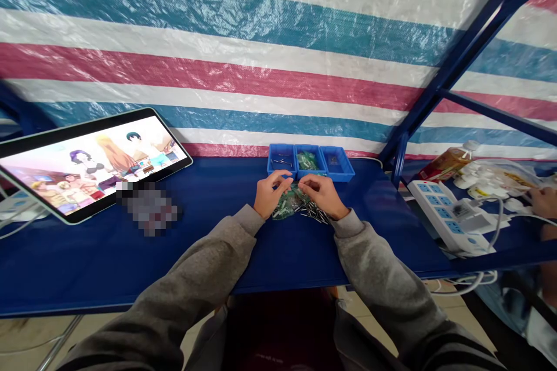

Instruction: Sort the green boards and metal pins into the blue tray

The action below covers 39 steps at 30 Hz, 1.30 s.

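Observation:
Over the table's middle, my left hand [270, 194] has its thumb and fingers pinched together, and my right hand [325, 194] is closed in a similar pinch facing it. Whatever lies between the fingertips is too small to make out. Below and between the hands is a heap of small green pieces [285, 206], some seemingly in clear plastic. Slim dark metal pins [317, 212] lie beside them, close under my right hand. Just beyond, three joined blue trays stand in a row: the left tray [274, 173] has a few thin metal pieces, the middle tray [310, 174] green pieces.
The right blue tray [340, 172] holds something small and indistinct. A tablet [100, 165] leans at left, with a blurred patch [152, 208] before it. To the right are a power strip [448, 217], a bottle [448, 162], a blue metal frame [418, 101] and another person's hand [543, 202].

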### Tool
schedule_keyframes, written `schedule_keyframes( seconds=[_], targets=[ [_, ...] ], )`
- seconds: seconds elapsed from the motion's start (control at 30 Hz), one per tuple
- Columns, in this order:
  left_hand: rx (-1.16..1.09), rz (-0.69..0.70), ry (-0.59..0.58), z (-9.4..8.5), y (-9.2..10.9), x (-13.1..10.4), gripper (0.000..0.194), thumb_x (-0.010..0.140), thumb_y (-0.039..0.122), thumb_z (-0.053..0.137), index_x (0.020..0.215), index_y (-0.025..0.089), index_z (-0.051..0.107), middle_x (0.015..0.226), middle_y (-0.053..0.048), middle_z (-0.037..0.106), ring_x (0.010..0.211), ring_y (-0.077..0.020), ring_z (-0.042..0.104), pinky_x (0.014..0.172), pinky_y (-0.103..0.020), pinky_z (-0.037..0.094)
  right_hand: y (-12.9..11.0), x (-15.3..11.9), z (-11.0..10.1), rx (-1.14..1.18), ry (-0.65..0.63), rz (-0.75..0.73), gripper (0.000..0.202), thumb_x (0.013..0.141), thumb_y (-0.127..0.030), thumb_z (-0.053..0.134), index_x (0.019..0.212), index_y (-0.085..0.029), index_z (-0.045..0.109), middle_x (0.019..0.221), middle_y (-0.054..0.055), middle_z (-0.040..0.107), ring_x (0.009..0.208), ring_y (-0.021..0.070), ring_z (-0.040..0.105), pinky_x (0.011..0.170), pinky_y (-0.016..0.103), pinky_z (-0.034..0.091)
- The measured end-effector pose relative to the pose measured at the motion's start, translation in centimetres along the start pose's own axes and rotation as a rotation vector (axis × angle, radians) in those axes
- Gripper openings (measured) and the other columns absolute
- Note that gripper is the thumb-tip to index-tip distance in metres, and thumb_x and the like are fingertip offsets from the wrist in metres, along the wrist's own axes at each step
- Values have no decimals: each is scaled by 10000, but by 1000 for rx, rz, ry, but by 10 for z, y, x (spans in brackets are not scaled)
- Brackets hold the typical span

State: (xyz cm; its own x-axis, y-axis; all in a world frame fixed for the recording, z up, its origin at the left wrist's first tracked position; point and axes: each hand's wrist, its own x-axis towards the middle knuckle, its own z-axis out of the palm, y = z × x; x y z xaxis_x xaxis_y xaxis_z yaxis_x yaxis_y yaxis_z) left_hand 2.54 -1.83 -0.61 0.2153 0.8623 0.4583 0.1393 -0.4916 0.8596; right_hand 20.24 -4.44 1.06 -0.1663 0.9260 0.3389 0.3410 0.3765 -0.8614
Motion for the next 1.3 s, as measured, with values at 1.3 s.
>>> schedule_keyframes(
  seconds=[1.3],
  targets=[
    [793, 319, -251, -25, -29, 20, 234, 920, 278, 476, 864, 189, 684, 827, -59, 656, 820, -192, 616, 744, -284, 479, 6, 5, -7, -247, 115, 54, 275, 862, -320, 519, 640, -184, 609, 544, -1, 566, 525, 141, 521, 549, 264, 367]
  ],
)
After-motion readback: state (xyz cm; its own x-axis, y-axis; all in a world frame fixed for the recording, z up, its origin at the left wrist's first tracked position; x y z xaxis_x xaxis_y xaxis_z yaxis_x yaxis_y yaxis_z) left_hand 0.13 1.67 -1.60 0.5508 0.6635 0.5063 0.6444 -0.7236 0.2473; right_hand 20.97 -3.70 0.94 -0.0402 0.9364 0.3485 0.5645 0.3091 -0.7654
